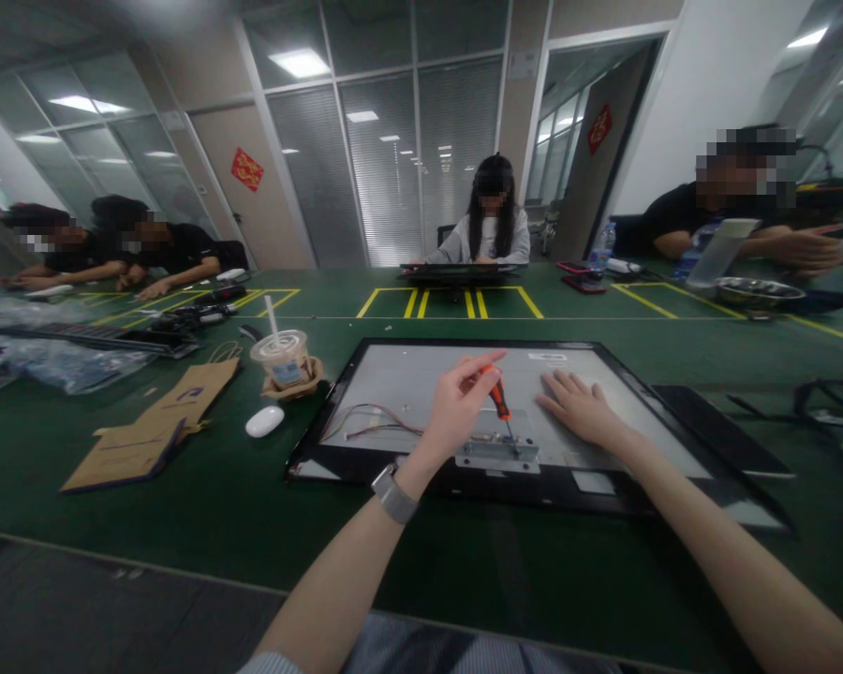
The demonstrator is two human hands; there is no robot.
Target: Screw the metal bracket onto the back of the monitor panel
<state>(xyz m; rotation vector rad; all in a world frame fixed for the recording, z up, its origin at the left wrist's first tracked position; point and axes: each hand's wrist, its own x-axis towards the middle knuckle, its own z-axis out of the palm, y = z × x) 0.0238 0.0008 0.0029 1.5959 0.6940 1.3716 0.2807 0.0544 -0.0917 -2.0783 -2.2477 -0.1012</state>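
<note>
A flat display panel with a black frame lies face down in front of me, its grey back showing. My left hand pinches the top of an orange and black screwdriver, index finger stretched out. The screwdriver stands slightly tilted, its tip down at a metal bracket near the panel's close edge; the exact contact point is too small to make out. Flat on the panel's back, to the right of the screwdriver, rests my right hand with fingers spread. Thin wires run left from the bracket.
Left of the panel are a drink cup in a carton holder, a white mouse and a paper bag. A dark flat piece lies on the right. Several people sit around the green table.
</note>
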